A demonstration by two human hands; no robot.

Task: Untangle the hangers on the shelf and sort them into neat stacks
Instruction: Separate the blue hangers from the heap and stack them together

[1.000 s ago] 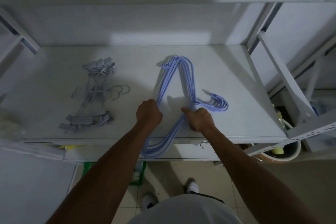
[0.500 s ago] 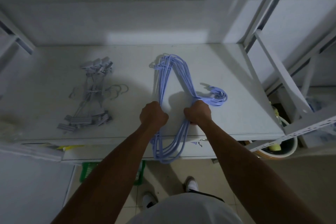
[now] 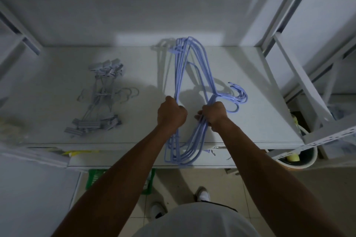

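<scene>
Bundle of lilac coated-wire hangers (image 3: pixel 180 75): my left hand (image 3: pixel 171 114) clenching straight bars, my right hand (image 3: pixel 213 114) clenching wires below necks. Long axis running away from me over white shelf (image 3: pixel 250 121), near end overhanging edge; hooks lying rightward, beside right hand.

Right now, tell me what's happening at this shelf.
A person stands at the white metal shelf, with both hands on a bunch of light blue thin hangers. The left hand grips the straight bars, and the right hand grips them at the necks. The bunch's near end overhangs the shelf's front edge. A pile of grey clip hangers lies apart on the shelf's left side.
</scene>
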